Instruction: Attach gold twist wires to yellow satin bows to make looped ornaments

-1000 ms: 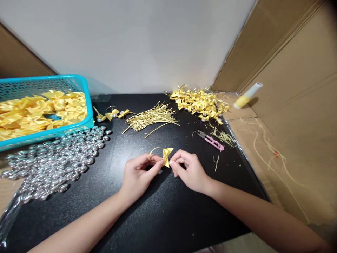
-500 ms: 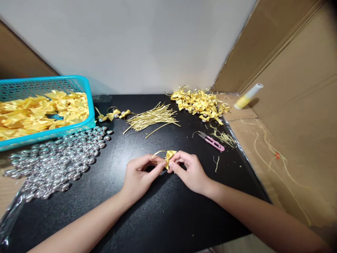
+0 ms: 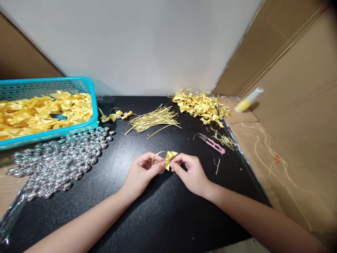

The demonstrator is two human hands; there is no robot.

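Observation:
A yellow ribbon bow [image 3: 169, 160] is held just above the black table, between both hands. A thin gold cord loop curves out from its left side. My left hand [image 3: 143, 168] pinches the bow's left side and the cord between thumb and index finger. My right hand [image 3: 191, 172] has its thumb and fingertips closed at the bow's right edge, where the fingers hide part of it. Beyond the hands lies a bundle of cut gold cords [image 3: 155, 119]. Pink thread snips [image 3: 213, 144] rest to the right of my right hand.
A blue basket [image 3: 95, 102] of yellow bows stands at left, with many silver beads [image 3: 63, 161] in front. Finished-looking bows with beads [image 3: 201, 105] are heaped at back right, near cord scraps [image 3: 225, 140]. A white-yellow tube [image 3: 249, 100] stands by the cardboard wall.
The right fingertips have shifted slightly right and down along the bow, showing more of it. The left hand keeps its pinch. The whole view has shifted a little.

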